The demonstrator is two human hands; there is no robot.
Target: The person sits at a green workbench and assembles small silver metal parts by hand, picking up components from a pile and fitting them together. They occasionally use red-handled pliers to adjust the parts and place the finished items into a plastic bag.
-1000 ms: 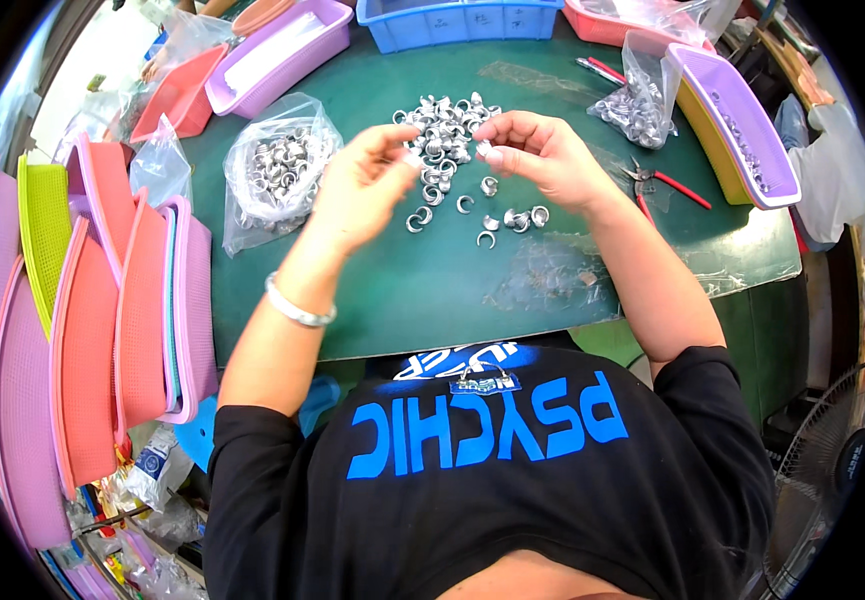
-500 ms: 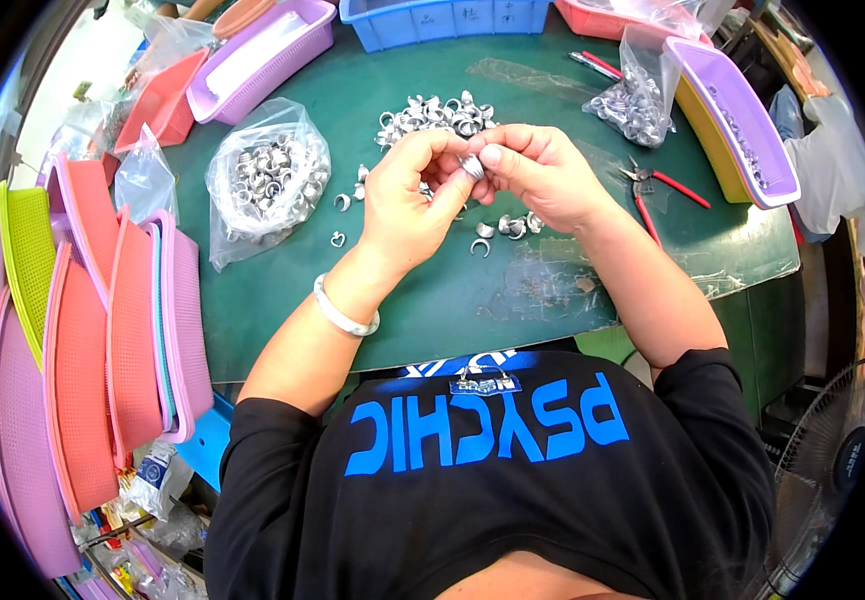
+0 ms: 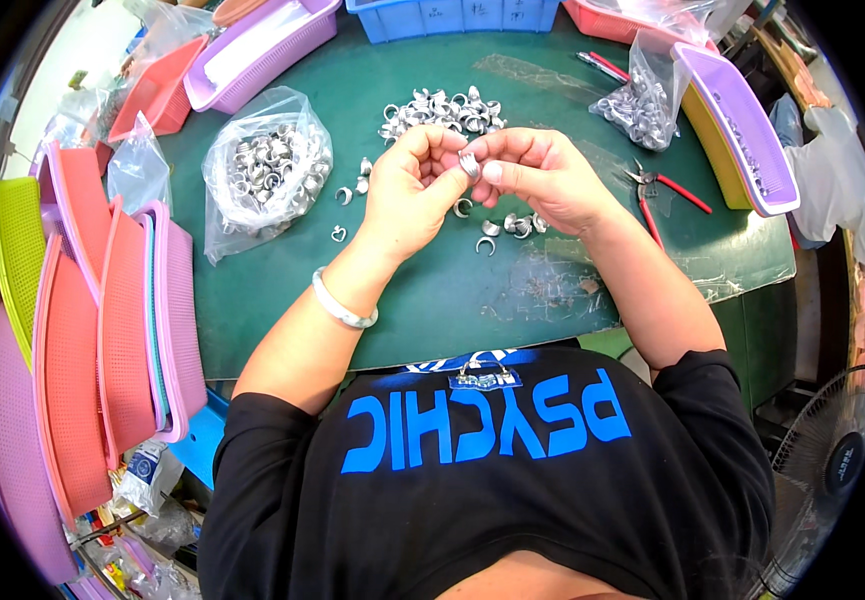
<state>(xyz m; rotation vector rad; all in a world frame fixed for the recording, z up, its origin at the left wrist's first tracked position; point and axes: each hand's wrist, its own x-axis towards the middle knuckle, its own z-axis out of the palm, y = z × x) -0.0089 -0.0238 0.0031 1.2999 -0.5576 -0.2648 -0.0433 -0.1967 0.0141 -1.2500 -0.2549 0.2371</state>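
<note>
A silver metal ring (image 3: 469, 165) is pinched between my two hands above the green table. My left hand (image 3: 409, 195) grips it between thumb and fingers from the left. From the other side, the thumb and fingers of my right hand (image 3: 542, 180) close on it too. Just beyond my hands lies a heap of silver rings (image 3: 442, 112). Several loose rings (image 3: 517, 225) rest below my right hand, and an open heart-topped ring (image 3: 338, 233) lies left of my left wrist. An open clear bag of rings (image 3: 270, 170) stands to the left.
Red-handled pliers (image 3: 649, 190) lie open on the right, near a clear bag of metal pieces (image 3: 642, 110) and a purple basket (image 3: 787, 190). A blue bin (image 3: 457, 20) stands at the far edge of the green table (image 3: 402, 325). Stacked plastic baskets (image 3: 132, 340) crowd the left side.
Both hands stay together on the ring, which has turned slightly between the fingers. The fingers have shifted a little, and the whole view has moved slightly.
</note>
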